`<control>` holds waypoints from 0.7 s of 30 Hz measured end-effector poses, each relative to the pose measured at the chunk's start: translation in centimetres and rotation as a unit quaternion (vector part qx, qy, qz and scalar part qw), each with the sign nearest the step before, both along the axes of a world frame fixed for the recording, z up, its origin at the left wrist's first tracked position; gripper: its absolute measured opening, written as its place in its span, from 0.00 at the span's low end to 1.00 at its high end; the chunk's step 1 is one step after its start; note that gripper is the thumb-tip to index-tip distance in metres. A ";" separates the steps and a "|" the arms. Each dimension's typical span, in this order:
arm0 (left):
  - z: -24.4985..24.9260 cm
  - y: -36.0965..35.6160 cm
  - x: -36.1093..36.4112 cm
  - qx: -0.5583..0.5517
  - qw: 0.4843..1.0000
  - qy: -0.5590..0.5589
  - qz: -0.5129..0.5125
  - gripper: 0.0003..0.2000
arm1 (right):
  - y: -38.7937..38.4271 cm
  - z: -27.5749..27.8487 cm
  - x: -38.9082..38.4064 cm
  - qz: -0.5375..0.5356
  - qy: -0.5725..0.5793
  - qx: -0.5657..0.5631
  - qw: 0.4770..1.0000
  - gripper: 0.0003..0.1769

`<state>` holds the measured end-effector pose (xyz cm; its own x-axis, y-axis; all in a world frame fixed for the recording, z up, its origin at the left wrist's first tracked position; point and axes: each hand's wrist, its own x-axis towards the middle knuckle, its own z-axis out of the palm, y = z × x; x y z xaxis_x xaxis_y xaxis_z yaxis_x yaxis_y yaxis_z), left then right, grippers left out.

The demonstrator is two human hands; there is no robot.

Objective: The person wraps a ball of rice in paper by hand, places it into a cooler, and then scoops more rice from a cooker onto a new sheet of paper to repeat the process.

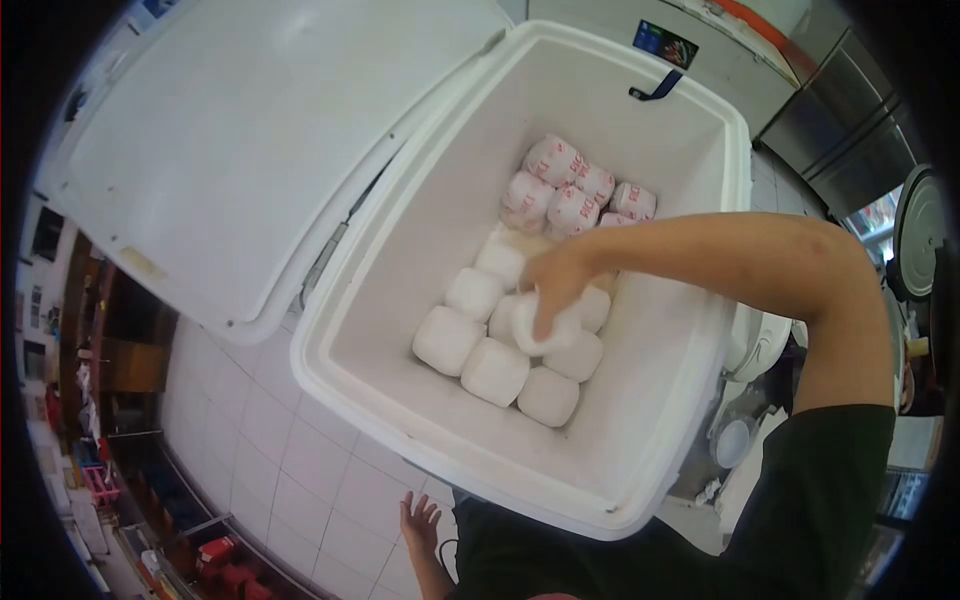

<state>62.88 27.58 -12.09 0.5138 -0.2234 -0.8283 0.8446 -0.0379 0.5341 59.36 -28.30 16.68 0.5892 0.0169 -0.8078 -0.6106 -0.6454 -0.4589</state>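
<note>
My right hand (560,287) reaches down into a large white cooler box (370,310), with its fingers closed around a white rounded block (530,335) much like a trimmed coconut. Several similar white blocks (495,372) sit packed together on the near half of the box floor, around and under that hand. Farther in lie several wrapped rounded bundles (553,160) with pink-red lettering. Down at the lower left, outside the box, my left hand (420,522) hangs with its fingers spread and nothing in it.
The cooler's white lid (250,130) is swung up on the left side. A steel cabinet (850,110) stands at the upper right. Shelves with assorted goods (130,370) line the left edge above pale floor tiles (270,430). A clear container (733,442) is to the right.
</note>
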 end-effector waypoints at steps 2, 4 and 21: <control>-2.1 1.4 -1.1 0.043 0.998 0.035 -0.010 0.34 | 1.7 -0.9 -0.6 -0.001 0.089 0.074 0.993 0.44; -4.6 3.1 -1.6 0.137 0.985 0.099 -0.030 0.36 | 3.0 -1.5 -1.6 0.013 0.159 0.138 0.977 0.44; -13.1 5.5 8.5 0.041 0.879 -0.114 -0.461 0.28 | 7.8 -4.4 -2.6 0.155 0.064 -0.016 0.986 0.37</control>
<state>71.36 33.09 -25.16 0.3001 -0.5758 -0.7605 0.3064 -0.6969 0.6485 56.74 -20.49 12.24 0.4532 0.1532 -0.8782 -0.4324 -0.8237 -0.3669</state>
